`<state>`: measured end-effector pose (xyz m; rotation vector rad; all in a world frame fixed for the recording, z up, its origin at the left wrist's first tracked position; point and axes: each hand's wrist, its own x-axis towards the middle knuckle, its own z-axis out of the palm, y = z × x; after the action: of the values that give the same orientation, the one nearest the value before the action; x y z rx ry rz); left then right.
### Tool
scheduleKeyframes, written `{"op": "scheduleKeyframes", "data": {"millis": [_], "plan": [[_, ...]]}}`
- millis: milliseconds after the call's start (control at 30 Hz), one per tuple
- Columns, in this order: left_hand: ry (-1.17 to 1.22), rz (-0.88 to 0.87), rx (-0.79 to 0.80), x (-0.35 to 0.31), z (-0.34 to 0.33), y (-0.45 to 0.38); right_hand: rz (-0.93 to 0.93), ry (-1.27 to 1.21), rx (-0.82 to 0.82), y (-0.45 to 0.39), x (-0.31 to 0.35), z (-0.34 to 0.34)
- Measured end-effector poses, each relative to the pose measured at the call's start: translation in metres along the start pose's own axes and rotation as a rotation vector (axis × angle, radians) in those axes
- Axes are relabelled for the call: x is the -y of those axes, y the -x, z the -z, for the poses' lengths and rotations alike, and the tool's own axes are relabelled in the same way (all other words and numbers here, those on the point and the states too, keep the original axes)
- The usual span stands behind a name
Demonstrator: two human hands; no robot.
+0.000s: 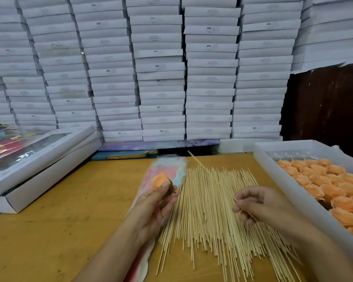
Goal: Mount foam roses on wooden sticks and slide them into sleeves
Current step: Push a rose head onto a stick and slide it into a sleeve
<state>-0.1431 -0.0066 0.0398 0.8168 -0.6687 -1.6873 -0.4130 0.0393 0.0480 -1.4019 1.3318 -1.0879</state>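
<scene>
The left hand (155,202) was curled round a single orange foam rose (159,180), thumb and fingers closed on its base, where a bit of dark green showed, and the bloom pointed up and away from the person. The right hand (257,204) pinched one wooden stick (208,173) between thumb and fingertips; the stick ran up and to the left from the pinch, its far tip reaching past the table's back edge. Rose and stick were near each other but apart.

Under both hands lay a wide loose heap of sticks (202,216), fanned out across the wooden table (69,220). Just left of the heap, partly under the left wrist, sat a stack of pastel sleeves (167,169) in pink, pale blue and white (the print on them was too blurred to read). To the right stood a white plastic tray (273,159) packed with more orange roses (318,180), their heads touching one another.

At the left edge of the table rested two flat white window boxes (39,159), one on the other, tilted askew, with something red and gold showing through the clear lid.

Behind the table rose a wall of stacked white boxes (161,78), column beside column. Many carried the small printed letters "SGS"; the finer lines of text could not be made out. A dark brown panel (324,102) showed at the far right.
</scene>
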Motion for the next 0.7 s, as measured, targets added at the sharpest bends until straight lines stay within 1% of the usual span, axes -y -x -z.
{"op": "scheduleKeyframes", "data": {"millis": [67,167,267,433,700], "plan": [[0.055,-0.023,-0.028,-0.003,0.0002,-0.0008,0.009,0.03,0.038,0.0007,-0.0008,0.0004],[0.115,-0.056,-0.075,-0.0066,0.0018,-0.0031,0.049,0.123,0.03,0.0003,-0.0015,-0.0012],[0.144,-0.053,-0.095,-0.0076,0.0034,-0.0045,0.091,0.183,0.04,-0.0004,-0.0026,-0.0033],[0.157,-0.052,-0.079,-0.0072,0.0027,-0.0041,0.113,0.251,0.071,-0.001,-0.0049,-0.0048],[0.156,-0.065,-0.056,-0.0076,0.0015,-0.0009,0.108,0.269,0.081,-0.0013,-0.0085,-0.0071]]}}
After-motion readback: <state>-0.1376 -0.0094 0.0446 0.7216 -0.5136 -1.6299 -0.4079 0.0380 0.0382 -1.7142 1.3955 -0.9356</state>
